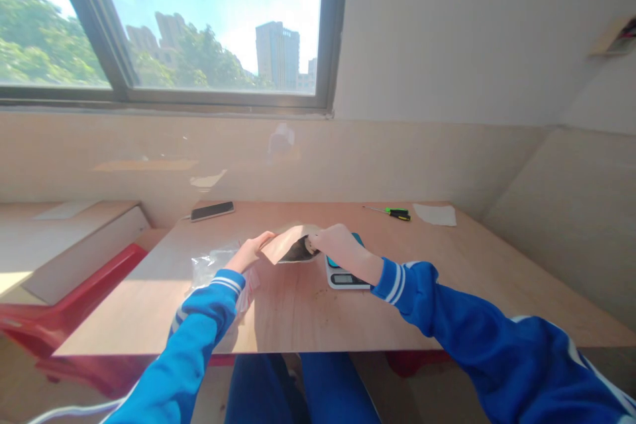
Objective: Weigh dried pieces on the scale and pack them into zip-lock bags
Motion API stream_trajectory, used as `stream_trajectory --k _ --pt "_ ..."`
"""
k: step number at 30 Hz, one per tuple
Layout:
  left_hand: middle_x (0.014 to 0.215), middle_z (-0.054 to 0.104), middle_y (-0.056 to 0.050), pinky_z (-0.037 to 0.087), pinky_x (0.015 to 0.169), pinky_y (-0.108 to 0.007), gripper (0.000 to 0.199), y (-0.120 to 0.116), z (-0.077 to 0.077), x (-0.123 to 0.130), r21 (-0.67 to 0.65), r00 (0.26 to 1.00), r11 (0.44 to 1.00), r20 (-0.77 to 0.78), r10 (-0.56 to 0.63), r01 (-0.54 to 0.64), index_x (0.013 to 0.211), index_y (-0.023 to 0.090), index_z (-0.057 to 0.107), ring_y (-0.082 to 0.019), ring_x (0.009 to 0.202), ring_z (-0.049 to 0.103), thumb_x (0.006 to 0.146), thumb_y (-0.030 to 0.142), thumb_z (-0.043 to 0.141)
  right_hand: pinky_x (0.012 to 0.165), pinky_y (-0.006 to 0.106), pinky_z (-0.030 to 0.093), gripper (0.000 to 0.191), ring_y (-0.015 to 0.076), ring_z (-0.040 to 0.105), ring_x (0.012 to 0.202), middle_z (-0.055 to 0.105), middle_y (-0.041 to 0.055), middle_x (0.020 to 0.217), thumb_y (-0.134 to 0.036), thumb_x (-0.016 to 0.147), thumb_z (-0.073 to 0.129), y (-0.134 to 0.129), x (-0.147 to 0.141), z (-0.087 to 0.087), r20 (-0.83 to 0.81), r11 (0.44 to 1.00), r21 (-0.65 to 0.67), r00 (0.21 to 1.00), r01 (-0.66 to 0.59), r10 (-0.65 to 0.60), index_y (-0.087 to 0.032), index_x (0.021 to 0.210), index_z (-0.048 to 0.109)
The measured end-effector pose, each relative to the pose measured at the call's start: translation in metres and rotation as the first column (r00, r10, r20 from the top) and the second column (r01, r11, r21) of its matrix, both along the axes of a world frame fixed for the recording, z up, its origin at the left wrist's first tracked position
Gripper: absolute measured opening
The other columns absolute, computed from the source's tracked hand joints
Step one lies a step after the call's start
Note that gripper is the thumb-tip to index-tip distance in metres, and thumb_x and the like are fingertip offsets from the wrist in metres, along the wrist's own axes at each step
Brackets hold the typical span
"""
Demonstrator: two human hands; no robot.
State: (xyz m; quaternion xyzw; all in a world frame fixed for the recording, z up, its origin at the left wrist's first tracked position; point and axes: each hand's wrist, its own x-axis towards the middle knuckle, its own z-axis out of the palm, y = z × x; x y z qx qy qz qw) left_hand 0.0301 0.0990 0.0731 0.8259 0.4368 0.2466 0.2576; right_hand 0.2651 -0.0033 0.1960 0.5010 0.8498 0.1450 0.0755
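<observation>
A brown paper bag (288,242) with a dark inside is held tilted above the table, its mouth turned toward my right hand. My left hand (253,250) grips the bag's left end, thumb along the edge. At the mouth, my right hand (335,245) has its curled fingers partly inside the bag; whatever they pinch is hidden. Below my right wrist sits a white kitchen scale (342,280) with a small display and a blue-green top, partly covered by the forearm. A clear plastic bag (211,265) lies beside my left wrist.
On the wooden table (298,318), a phone (212,211) lies at the back left. Screwdrivers (397,213) and a white paper sheet (435,214) lie at the back right. Small crumbs dot the tabletop before the scale. A red chair (99,298) stands at left.
</observation>
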Motion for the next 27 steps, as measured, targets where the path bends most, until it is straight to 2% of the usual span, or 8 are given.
stream_trajectory --k 3,7,10,13,16,20,23,27 --pt "0.093 0.071 -0.003 0.046 0.077 -0.027 0.05 0.003 -0.001 -0.001 0.003 0.999 1.0 -0.019 0.03 -0.03 0.115 0.022 0.058 -0.02 0.087 0.066 0.067 0.011 0.047 0.06 0.023 0.043 0.022 0.023 0.071 0.079 0.074 0.009 0.08 -0.017 0.093 0.049 -0.009 0.013 0.016 -0.089 0.998 0.049 0.995 -0.04 0.045 -0.021 0.105 0.067" --pt "0.096 0.071 -0.003 0.046 0.078 -0.027 0.053 0.007 -0.002 -0.002 -0.01 0.998 0.998 -0.034 0.056 -0.057 0.117 0.022 0.058 -0.021 0.088 0.065 0.066 0.013 0.048 0.061 0.021 0.042 0.028 0.0181 0.069 0.075 0.075 0.0035 0.086 -0.04 0.091 0.053 -0.014 0.049 0.032 -0.415 0.999 0.051 0.909 -0.005 0.026 -0.027 0.112 0.067" --pt "0.097 0.071 -0.002 0.047 0.078 -0.027 0.05 0.009 -0.002 -0.002 -0.02 0.997 0.997 -0.033 0.069 -0.07 0.117 0.021 0.059 -0.021 0.09 0.064 0.068 0.017 0.05 0.061 0.023 0.043 0.034 0.0164 0.066 0.07 0.075 0.0014 0.085 -0.048 0.087 0.055 -0.01 0.083 0.026 -0.65 0.999 0.016 0.76 0.036 -0.017 -0.026 0.108 0.07" --pt "0.097 0.071 -0.002 0.047 0.078 -0.027 0.049 0.009 -0.002 -0.002 -0.025 0.997 0.997 -0.026 0.079 -0.079 0.117 0.021 0.059 -0.021 0.09 0.064 0.069 0.018 0.049 0.063 0.025 0.046 0.037 0.018 0.065 0.073 0.075 0.0035 0.089 -0.049 0.088 0.052 -0.001 0.104 0.004 -0.752 0.992 0.019 0.656 0.127 -0.069 -0.023 0.107 0.071" --pt "0.097 0.071 -0.003 0.046 0.079 -0.027 0.049 0.007 -0.001 -0.002 -0.029 0.997 0.996 -0.023 0.079 -0.08 0.116 0.02 0.059 -0.021 0.089 0.064 0.069 0.017 0.048 0.069 0.027 0.048 0.035 0.0211 0.067 0.084 0.075 0.006 0.096 -0.047 0.09 0.05 0.01 0.105 -0.027 -0.728 0.97 0.0 0.665 0.243 -0.166 -0.023 0.103 0.072" --pt "0.099 0.071 -0.004 0.046 0.081 -0.028 0.05 0.004 0.003 -0.001 -0.03 0.997 0.997 -0.019 0.074 -0.075 0.116 0.021 0.059 -0.021 0.091 0.064 0.068 0.015 0.046 0.072 0.028 0.049 0.037 0.0243 0.068 0.095 0.074 0.0096 0.102 -0.044 0.095 0.041 0.028 0.087 -0.063 -0.482 0.909 -0.037 0.789 0.415 -0.38 -0.024 0.11 0.068" --pt "0.102 0.071 -0.004 0.045 0.082 -0.028 0.048 0.002 0.006 0.0 -0.029 0.998 0.998 -0.016 0.06 -0.06 0.115 0.021 0.058 -0.022 0.093 0.064 0.069 0.015 0.046 0.072 0.029 0.049 0.036 0.0247 0.069 0.095 0.073 0.0129 0.1 -0.036 0.098 0.036 0.038 0.074 -0.078 -0.343 0.909 -0.045 0.849 0.414 -0.403 -0.02 0.109 0.067" --pt "0.099 0.071 -0.004 0.046 0.081 -0.029 0.046 0.002 0.006 0.0 -0.028 0.999 0.998 -0.017 0.052 -0.052 0.114 0.021 0.059 -0.022 0.09 0.065 0.071 0.016 0.045 0.072 0.03 0.05 0.023 0.0266 0.07 0.091 0.072 0.016 0.097 -0.023 0.093 0.048 0.04 0.07 -0.085 -0.298 0.925 -0.067 0.877 0.375 -0.377 -0.016 0.102 0.068"
